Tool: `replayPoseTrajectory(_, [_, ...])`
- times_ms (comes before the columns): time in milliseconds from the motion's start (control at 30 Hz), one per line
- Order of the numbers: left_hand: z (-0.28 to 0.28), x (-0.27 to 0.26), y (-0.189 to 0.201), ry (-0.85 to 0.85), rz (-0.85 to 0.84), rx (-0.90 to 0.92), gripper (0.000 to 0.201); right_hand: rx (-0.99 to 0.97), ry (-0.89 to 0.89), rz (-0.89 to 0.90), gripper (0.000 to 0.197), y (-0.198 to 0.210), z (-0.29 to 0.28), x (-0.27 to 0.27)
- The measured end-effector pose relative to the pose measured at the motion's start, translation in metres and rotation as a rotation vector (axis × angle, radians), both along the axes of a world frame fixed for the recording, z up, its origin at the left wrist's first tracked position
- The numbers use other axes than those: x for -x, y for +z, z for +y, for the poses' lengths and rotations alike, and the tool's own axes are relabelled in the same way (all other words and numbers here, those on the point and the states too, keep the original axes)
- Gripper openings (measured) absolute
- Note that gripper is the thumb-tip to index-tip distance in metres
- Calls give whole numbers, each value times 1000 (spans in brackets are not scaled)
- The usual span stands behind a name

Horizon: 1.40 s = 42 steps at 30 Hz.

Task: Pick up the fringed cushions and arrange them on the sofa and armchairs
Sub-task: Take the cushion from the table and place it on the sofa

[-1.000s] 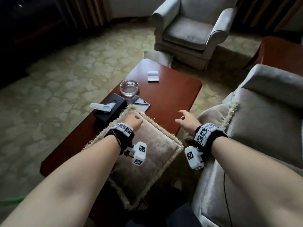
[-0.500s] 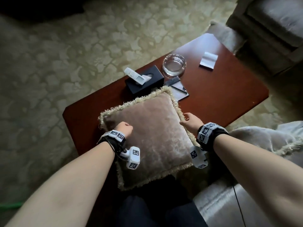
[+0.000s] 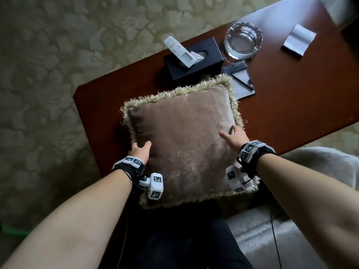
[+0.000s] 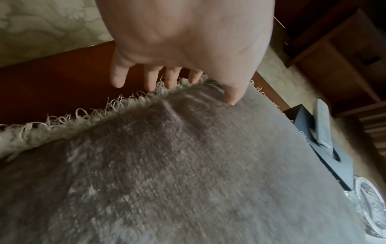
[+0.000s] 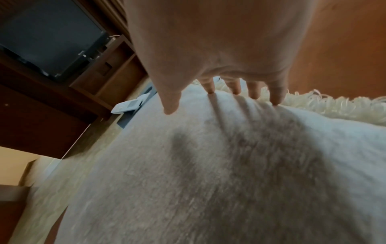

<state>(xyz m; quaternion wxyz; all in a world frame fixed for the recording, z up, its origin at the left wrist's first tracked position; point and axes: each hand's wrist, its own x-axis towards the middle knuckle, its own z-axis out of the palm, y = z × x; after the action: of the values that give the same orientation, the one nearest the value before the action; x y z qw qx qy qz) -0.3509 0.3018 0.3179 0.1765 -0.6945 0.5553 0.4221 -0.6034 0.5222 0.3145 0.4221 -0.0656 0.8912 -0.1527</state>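
A brown velvet cushion (image 3: 184, 142) with a pale fringe lies flat on the red-brown coffee table (image 3: 291, 113). My left hand (image 3: 140, 150) is at its left edge, thumb on the top face. In the left wrist view the left hand (image 4: 183, 85) has its straight fingers reaching past the fringe of the cushion (image 4: 188, 165). My right hand (image 3: 232, 135) rests on the top near the right edge. In the right wrist view the right hand (image 5: 208, 99) presses spread fingertips into the cushion (image 5: 208, 165) beside the fringe.
Just beyond the cushion on the table are a black tissue box (image 3: 194, 61) with a white remote (image 3: 179, 51) on it, a glass ashtray (image 3: 242, 42), dark leaflets (image 3: 240, 78) and a folded white card (image 3: 299, 41). The grey sofa (image 3: 256, 235) is at my right, patterned carpet (image 3: 48, 94) at my left.
My head has tilted down over the table. The left hand has uncurled from a fist and slid to the cushion's left edge. The right hand has moved onto the cushion's top.
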Motion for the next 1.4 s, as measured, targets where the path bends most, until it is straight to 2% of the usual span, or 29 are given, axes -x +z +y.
replayPoseTrajectory(33, [-1, -3, -4, 9, 12, -10, 78, 13, -24, -4, 53, -7, 0, -1])
replayPoseTrajectory(133, [-2, -7, -17, 20, 54, -53, 84, 63, -107, -20, 88, -32, 5, -1])
replayPoseTrajectory(200, [-1, -6, -23, 33, 82, -63, 89, 120, -179, 1, 103, -35, 6, -1])
replayPoseTrajectory(333, [2, -4, -34, 82, 97, -33, 100, 123, -258, 29, 102, -16, 6, -2])
replayPoseTrajectory(367, [3, -3, -35, 111, 113, -38, 107, 128, -273, 15, 102, -15, 7, -1])
replayPoseTrajectory(467, [4, -8, -49, 252, 178, -62, 143, 124, -289, -52, 103, -19, 11, 2])
replayPoseTrajectory(500, [3, -11, -57, 283, 182, -66, 148, 121, -286, -66, 102, -19, 12, 3])
replayPoseTrajectory(633, [-2, -8, -57, 347, 178, -99, 149, 118, -266, -118, 98, -19, 16, 12])
replayPoseTrajectory(733, [-7, -7, -56, 378, 183, -119, 141, 120, -246, -142, 102, -25, 20, 21])
replayPoseTrajectory(867, [-7, -6, -52, 383, 195, -137, 125, 157, -299, -209, 66, -12, 15, 13])
replayPoseTrajectory(900, [-5, -5, -51, 374, 183, -140, 121, 167, -322, -212, 66, -16, 15, 11])
replayPoseTrajectory(1000, [1, -2, -42, 378, 204, -144, 98, 199, -431, -198, 84, -25, 12, 4])
replayPoseTrajectory(1233, [12, 3, -28, 528, 226, -35, 89, 207, -477, -162, 81, -1, 16, 4])
replayPoseTrajectory(1333, [13, 3, -13, 527, 275, 15, 73, 209, -470, -206, 61, 12, 25, -1])
replayPoseTrajectory(1400, [10, 6, 4, 529, 304, 24, 77, 204, -508, -241, 68, 27, 33, -5])
